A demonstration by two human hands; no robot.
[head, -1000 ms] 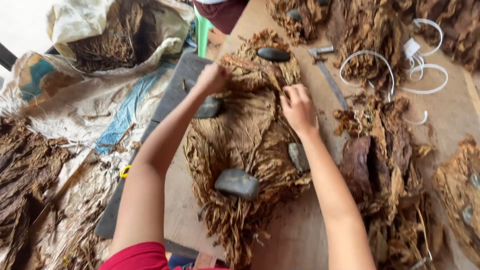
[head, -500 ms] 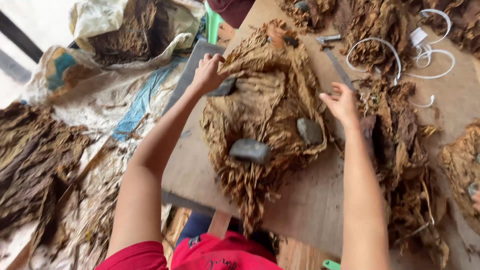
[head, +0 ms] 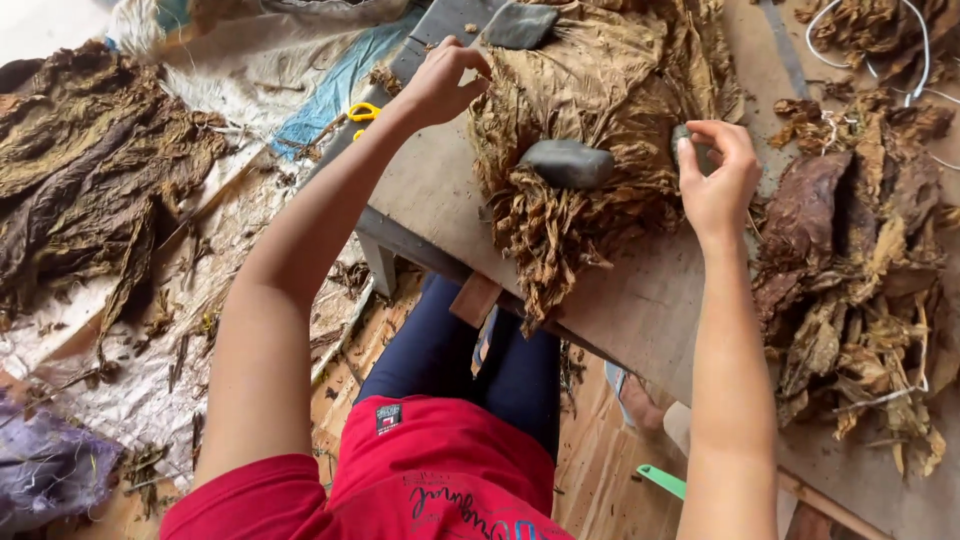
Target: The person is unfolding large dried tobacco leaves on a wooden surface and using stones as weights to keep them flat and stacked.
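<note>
A wide pile of dried brown leaves lies spread on the wooden table, its stems hanging over the near edge. One grey stone rests on its middle and another on its far left corner. My left hand has its fingers curled on the pile's left edge, just below the far stone. My right hand grips a third small grey stone at the pile's right edge, and my fingers hide most of it.
A heap of darker leaves fills the table's right side, with white cords beyond it. More leaves lie on sheeting on the floor at left. Yellow scissor handles show by the table's left edge. My legs are under the table.
My right hand has come in from the pile's right side onto the small stone. My left hand slid down the left edge, away from the far stone. My head tilted down towards my lap.
</note>
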